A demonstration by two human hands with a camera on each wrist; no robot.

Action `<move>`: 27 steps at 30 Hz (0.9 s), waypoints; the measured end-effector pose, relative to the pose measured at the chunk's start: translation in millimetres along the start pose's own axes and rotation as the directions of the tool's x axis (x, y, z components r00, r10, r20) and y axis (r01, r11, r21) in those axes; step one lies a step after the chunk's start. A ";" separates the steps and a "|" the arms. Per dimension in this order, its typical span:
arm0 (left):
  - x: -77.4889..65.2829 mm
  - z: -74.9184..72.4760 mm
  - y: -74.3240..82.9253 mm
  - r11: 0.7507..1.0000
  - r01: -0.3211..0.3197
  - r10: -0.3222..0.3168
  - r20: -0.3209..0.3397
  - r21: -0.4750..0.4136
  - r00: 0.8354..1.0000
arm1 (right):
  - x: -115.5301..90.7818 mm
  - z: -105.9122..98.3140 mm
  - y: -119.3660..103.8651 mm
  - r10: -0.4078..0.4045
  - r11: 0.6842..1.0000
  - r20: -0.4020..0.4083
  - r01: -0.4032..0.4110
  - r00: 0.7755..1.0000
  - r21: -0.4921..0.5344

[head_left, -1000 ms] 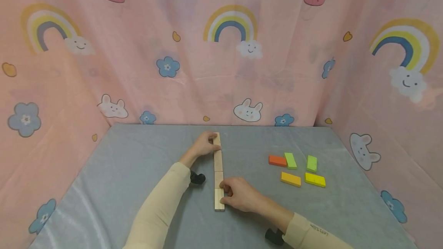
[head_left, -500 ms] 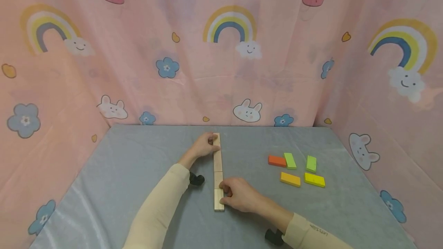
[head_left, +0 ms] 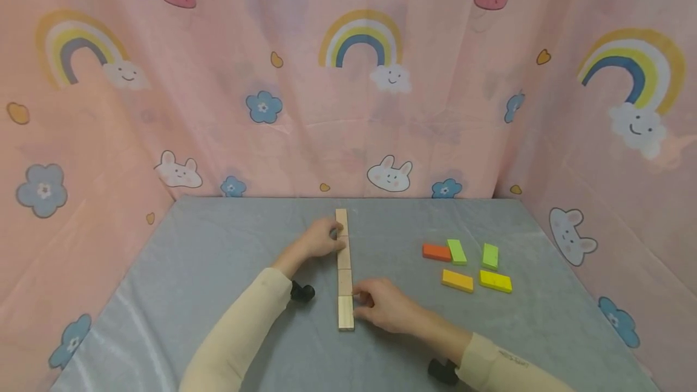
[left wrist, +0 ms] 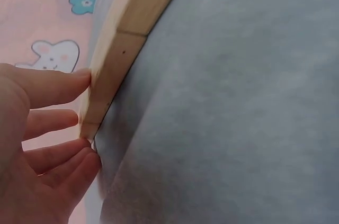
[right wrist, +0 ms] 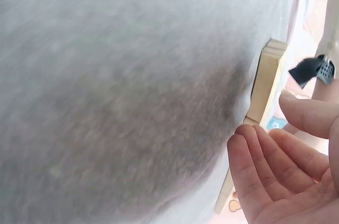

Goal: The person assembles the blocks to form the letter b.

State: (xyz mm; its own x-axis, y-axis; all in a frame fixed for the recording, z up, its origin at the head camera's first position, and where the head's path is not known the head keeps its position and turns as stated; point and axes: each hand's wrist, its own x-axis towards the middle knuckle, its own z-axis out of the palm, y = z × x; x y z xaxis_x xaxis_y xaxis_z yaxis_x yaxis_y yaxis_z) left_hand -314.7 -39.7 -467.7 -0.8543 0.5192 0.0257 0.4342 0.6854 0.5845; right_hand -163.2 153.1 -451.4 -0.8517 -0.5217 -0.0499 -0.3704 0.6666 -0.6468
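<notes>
Several plain wooden blocks (head_left: 345, 282) lie end to end in a straight line running away from me on the cloth. My left hand (head_left: 317, 238) is at the left side of the far part, its fingertips at the edge around the joint between two blocks. In the left wrist view the thumb and fingers, loosely extended, meet the side of the wood (left wrist: 114, 68). To the right of the nearest block (head_left: 345, 313), my right hand (head_left: 388, 307) holds nothing, thumb and fingers apart. The right wrist view shows its fingertips just beside the row (right wrist: 266, 83).
Right of the row lie a red-orange block (head_left: 437, 252), two green blocks (head_left: 490, 256), an orange block (head_left: 457, 280) and a yellow block (head_left: 495, 282). A grey cloth (head_left: 234, 228) covers the table. A pink patterned curtain (head_left: 327, 138) encloses the back and sides.
My left hand has slid nearer along the row, uncovering more of the far block. The right hand has drawn slightly off to the right, away from the near blocks.
</notes>
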 end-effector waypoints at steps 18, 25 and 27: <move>-35.4 13.8 12.3 0.999 -0.019 0.020 -0.018 0.042 1.000 | -20.5 -31.9 28.8 0.109 0.992 -0.078 -0.113 0.991 -0.052; -46.8 16.8 18.1 0.998 -0.023 0.023 -0.003 0.057 1.000 | -39.0 -51.2 44.2 0.149 0.980 -0.161 -0.168 0.976 -0.108; -49.0 17.2 18.6 0.997 -0.038 0.038 0.000 0.063 0.999 | -44.2 -57.2 47.5 0.156 0.977 -0.181 -0.178 0.971 -0.113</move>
State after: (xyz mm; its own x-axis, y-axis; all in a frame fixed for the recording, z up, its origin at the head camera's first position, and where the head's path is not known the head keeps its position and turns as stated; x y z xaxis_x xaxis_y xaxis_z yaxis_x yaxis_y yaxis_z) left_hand -259.9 -43.5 -472.1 -0.8373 0.5447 0.0476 0.4832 0.6964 0.5307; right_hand -164.3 238.3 -436.4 -0.9519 -0.3061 -0.0121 -0.2520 0.8048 -0.5375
